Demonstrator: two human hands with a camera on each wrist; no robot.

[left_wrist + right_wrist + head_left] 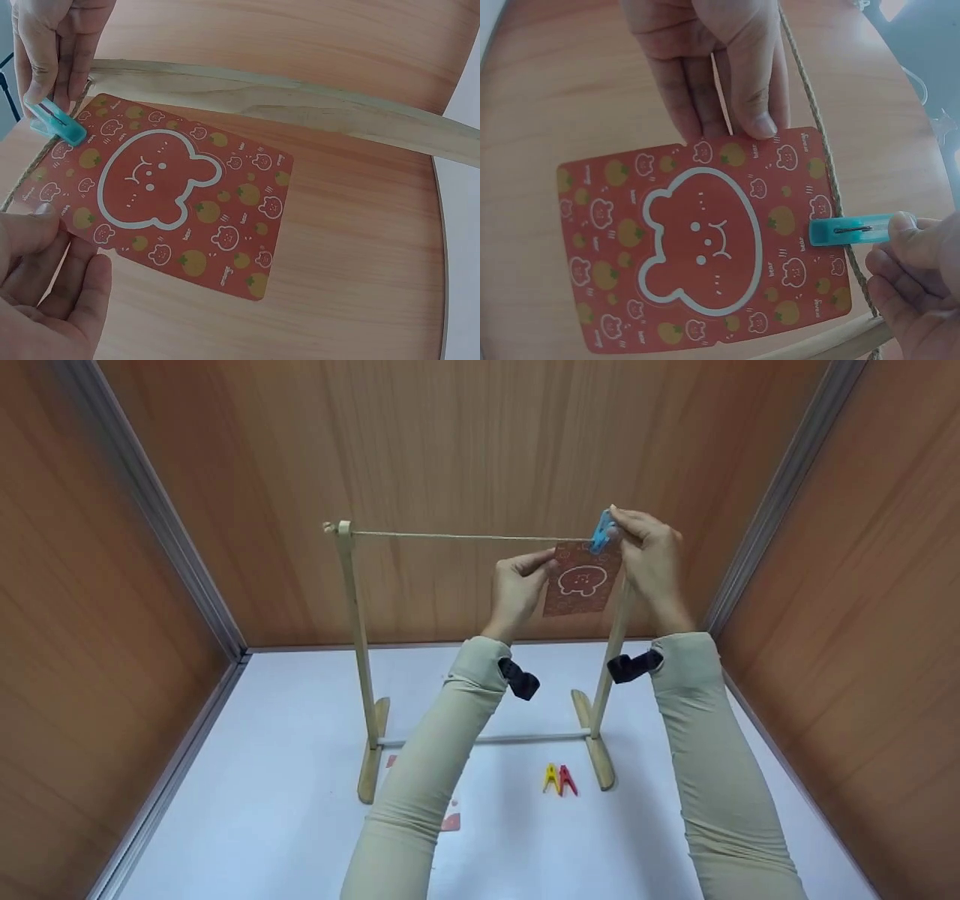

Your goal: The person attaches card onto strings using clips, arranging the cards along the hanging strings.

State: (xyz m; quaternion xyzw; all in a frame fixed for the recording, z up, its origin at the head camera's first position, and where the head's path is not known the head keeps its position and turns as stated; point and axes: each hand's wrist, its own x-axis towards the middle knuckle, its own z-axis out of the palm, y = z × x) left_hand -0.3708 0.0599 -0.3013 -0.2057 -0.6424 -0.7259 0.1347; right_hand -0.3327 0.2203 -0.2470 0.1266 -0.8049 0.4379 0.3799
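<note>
A red card (583, 580) with a white bear outline hangs at the right end of a thin rope (465, 537). My left hand (519, 589) pinches the card's left edge near the top, thumb on its printed face. With thumb and fingers, my right hand (651, 556) grips the tail of a blue clothespin (602, 532). In the right wrist view the clothespin (851, 229) lies across the rope, its nose over the card's top edge. The left wrist view shows the same card (195, 202) beside the rope.
The rope spans two wooden posts (355, 637) on feet, joined low by a white bar (532, 737). A yellow clothespin (551, 777) and a red clothespin (567, 780) lie on the white table (285, 780). Another card (451, 817) is partly hidden under my left forearm. Wood-grain panels surround the table.
</note>
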